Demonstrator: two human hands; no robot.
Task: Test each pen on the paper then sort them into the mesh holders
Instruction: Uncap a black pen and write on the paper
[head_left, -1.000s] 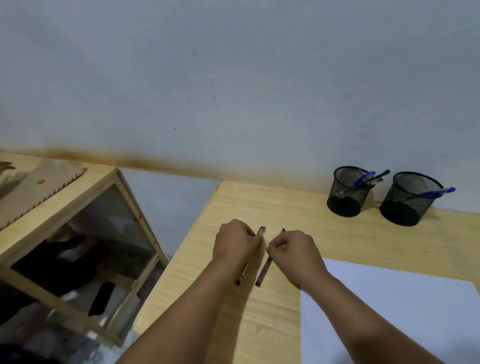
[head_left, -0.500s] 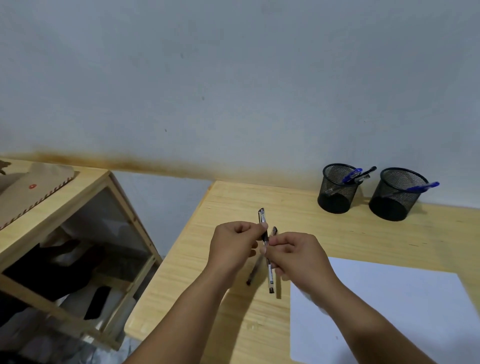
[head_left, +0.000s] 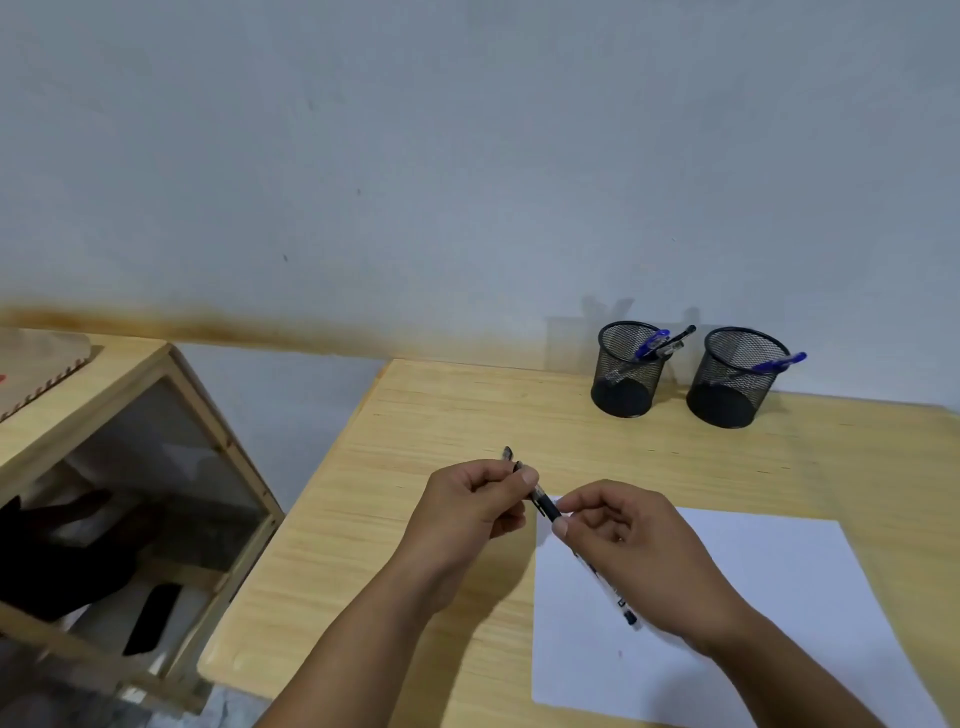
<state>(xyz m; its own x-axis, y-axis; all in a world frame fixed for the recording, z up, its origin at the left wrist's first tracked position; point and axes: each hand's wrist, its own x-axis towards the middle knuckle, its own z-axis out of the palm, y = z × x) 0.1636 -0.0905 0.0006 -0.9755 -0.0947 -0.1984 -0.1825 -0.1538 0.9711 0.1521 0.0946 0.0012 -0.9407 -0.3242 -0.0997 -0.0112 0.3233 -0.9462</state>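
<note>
A pen (head_left: 548, 506), now lifted from the tabletop (head_left: 441, 415), is gripped by the left hand (head_left: 467, 506) and right hand (head_left: 623, 540), apparently for uncapping before testing on the paper (head_left: 753, 597).

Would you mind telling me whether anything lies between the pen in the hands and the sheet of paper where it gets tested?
Nothing visible does. The pen is held by both hands just above the near-left corner of the paper, whose surface looks bare.
</note>
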